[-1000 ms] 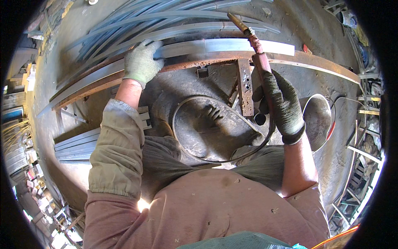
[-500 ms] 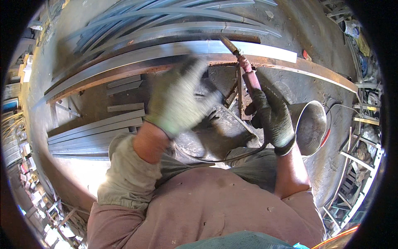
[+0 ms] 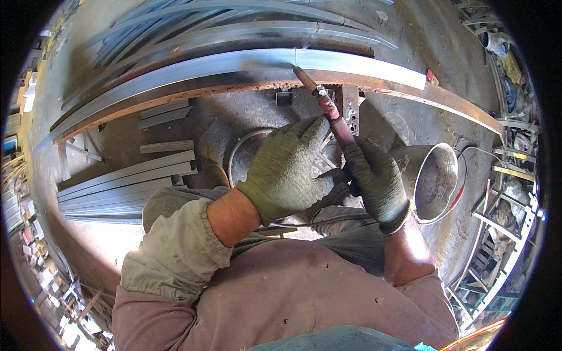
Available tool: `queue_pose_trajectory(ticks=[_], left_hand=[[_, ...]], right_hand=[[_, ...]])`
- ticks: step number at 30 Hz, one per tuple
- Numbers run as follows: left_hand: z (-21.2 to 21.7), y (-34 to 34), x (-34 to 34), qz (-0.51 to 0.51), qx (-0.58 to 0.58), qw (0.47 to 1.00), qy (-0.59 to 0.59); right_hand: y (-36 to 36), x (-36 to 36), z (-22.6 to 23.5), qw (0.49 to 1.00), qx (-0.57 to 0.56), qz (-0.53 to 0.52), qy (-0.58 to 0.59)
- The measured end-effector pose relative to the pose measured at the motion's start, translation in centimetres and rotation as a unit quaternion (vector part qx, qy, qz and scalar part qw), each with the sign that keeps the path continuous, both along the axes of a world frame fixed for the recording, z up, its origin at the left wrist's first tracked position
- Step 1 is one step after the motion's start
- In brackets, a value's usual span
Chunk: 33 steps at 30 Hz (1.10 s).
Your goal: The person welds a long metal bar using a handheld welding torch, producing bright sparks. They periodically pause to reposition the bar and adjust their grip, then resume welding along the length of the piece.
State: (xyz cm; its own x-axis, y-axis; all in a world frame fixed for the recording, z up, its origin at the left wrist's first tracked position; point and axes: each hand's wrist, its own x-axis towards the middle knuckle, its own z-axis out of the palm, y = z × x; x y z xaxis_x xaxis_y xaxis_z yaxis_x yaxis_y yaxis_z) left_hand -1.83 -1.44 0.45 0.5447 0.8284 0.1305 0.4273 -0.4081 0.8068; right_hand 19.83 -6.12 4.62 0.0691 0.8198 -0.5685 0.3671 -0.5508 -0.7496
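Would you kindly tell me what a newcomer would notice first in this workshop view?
At centre, two gloved hands, the left hand and the right hand, close together on a reddish welding torch. Its tip meets a seam on the long grey steel bar curving across the top. A round metal bucket stands open at right.

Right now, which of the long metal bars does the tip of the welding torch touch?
The welding torch tip meets the bright steel bar lying on the rusty rail, at its joint line. The loose strips lie stacked far to the left, untouched.
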Motion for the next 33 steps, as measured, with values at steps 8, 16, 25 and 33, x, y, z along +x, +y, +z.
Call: queue_pose_trajectory(ticks=[8,16,25,33], left_hand=[[-0.6,0.0,0.0,0.010,0.023,0.999,0.026],[0.7,0.5,0.0,-0.008,-0.083,0.996,0.002],[0.2,0.5,0.2,-0.008,-0.029,1.000,0.007],[-0.1,0.3,0.4,0.016,0.018,1.000,-0.001]], right_hand=[[0.1,-0.1,-0.5,1.000,0.004,-0.005,-0.008],[0.0,0.1,-0.1,1.000,0.002,-0.006,0.014],[0.2,0.2,-0.6,0.999,-0.030,-0.023,0.032],[0.4,0.3,-0.8,1.000,-0.022,-0.005,0.022]])
